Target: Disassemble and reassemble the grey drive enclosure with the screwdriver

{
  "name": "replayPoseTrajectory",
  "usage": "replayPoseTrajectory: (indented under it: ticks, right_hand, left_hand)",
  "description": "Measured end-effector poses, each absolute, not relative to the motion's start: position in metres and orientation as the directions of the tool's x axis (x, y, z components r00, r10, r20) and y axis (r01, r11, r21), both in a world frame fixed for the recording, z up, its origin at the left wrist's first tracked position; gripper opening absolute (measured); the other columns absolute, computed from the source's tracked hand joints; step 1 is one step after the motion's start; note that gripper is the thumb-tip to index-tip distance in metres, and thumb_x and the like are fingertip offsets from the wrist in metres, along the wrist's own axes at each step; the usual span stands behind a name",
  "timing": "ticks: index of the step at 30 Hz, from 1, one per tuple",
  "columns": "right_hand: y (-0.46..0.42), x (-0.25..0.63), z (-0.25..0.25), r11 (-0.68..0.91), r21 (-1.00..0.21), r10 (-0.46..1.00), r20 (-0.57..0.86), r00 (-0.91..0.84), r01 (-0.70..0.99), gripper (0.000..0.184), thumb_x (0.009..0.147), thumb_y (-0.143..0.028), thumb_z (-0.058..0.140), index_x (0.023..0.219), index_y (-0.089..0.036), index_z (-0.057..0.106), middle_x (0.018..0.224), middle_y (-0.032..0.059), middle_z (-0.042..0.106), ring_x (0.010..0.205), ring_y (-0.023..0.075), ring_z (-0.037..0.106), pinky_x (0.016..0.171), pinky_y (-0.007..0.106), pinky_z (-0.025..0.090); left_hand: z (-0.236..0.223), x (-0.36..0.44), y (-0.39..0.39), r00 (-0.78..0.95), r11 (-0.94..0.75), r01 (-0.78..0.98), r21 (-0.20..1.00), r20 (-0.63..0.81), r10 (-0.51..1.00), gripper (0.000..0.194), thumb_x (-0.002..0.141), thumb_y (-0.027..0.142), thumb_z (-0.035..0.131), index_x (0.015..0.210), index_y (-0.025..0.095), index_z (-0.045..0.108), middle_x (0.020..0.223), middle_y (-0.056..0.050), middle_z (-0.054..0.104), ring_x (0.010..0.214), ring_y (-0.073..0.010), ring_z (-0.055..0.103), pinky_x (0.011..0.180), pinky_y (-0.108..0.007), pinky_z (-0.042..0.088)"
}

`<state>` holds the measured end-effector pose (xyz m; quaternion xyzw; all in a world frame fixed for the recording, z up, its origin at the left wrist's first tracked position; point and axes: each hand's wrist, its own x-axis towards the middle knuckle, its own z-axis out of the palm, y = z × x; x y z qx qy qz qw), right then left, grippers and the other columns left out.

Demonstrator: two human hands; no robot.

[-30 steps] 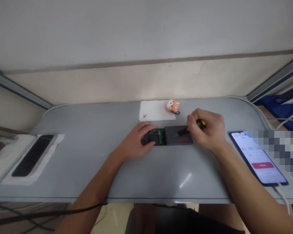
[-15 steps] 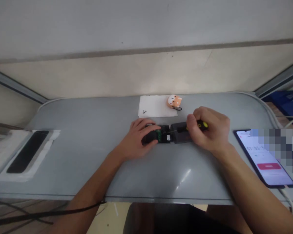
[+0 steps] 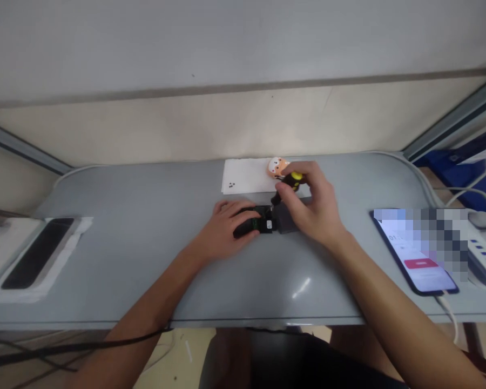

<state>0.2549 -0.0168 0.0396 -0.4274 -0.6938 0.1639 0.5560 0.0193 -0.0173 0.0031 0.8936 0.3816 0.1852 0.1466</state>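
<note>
My left hand [image 3: 233,224] is closed round the left end of a small black device [image 3: 268,212], which lies on the desk with a bit of green circuit board and a white label showing. My right hand [image 3: 314,202] grips a black-and-yellow screwdriver [image 3: 290,185], tilted with its tip down towards the device's upper edge. Whether the tip touches anything is too small to tell. A dark grey box-like piece [image 3: 285,219] sits against the device's right side, partly hidden under my right hand.
Behind the hands, white paper [image 3: 243,175] holds several tiny dark bits [image 3: 231,185] and an orange-and-white animal-shaped case [image 3: 274,166]. A dark phone [image 3: 38,254] lies at the left. A lit phone [image 3: 427,278] with a cable lies at the right, beside a white power strip [image 3: 484,259].
My right hand has moved left and up, turning the screwdriver from nearly flat to steeper. My left hand stays on the device. The view has shifted slightly right.
</note>
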Motion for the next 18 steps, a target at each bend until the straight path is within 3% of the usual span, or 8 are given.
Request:
replayPoseTrajectory:
  ticks: [3,6,9,14,18]
  right_hand:
    - [-0.011,0.248,0.040,0.529,-0.837,0.848,0.528,-0.048,0.139,0.024,0.103,-0.039,0.053,0.122,-0.030,0.065,0.113,0.0071,0.065,0.101,0.0221,0.062,0.088,0.040,0.053]
    - [-0.002,0.240,0.043,0.337,-0.931,0.931,0.351,-0.097,-0.138,0.029,0.101,-0.044,0.054,0.126,-0.033,0.065,0.102,0.0056,0.062,0.091,0.0227,0.060,0.085,0.041,0.053]
    - [0.010,0.230,0.046,0.153,-0.923,0.956,0.228,-0.182,-0.353,0.033,0.097,-0.053,0.056,0.122,-0.032,0.063,0.089,0.0030,0.058,0.077,0.0204,0.056,0.073,0.038,0.053]
    - [0.019,0.219,0.047,0.059,-0.861,0.981,0.144,-0.130,-0.504,0.040,0.093,-0.068,0.061,0.094,-0.028,0.052,0.069,-0.0039,0.040,0.056,0.0141,0.038,0.053,0.029,0.041]
    - [0.017,0.225,0.049,0.079,-0.865,0.970,0.180,-0.160,-0.496,0.045,0.092,-0.068,0.063,0.085,-0.027,0.048,0.074,-0.0014,0.049,0.061,0.0145,0.046,0.057,0.030,0.045]
  left_hand:
    - [0.001,0.019,-0.016,0.646,-0.680,0.622,0.388,0.236,0.726,0.026,0.101,0.037,0.063,0.123,0.028,0.071,0.139,-0.006,0.066,0.129,-0.0261,0.061,0.116,-0.047,0.036]
    - [-0.001,0.018,-0.015,0.659,-0.693,0.612,0.380,0.240,0.713,0.027,0.102,0.039,0.061,0.125,0.028,0.071,0.141,-0.007,0.065,0.129,-0.0260,0.061,0.115,-0.048,0.037]
    - [-0.001,0.018,-0.015,0.657,-0.686,0.613,0.393,0.229,0.718,0.027,0.101,0.039,0.062,0.124,0.029,0.072,0.141,-0.007,0.065,0.129,-0.0266,0.061,0.115,-0.049,0.037]
    - [0.002,0.018,-0.015,0.657,-0.675,0.622,0.397,0.204,0.726,0.027,0.101,0.040,0.063,0.124,0.030,0.073,0.142,-0.006,0.065,0.130,-0.0271,0.060,0.115,-0.049,0.036]
    - [0.001,0.018,-0.015,0.653,-0.679,0.623,0.389,0.219,0.725,0.026,0.101,0.041,0.064,0.121,0.028,0.074,0.140,-0.007,0.066,0.128,-0.0264,0.061,0.115,-0.048,0.035]
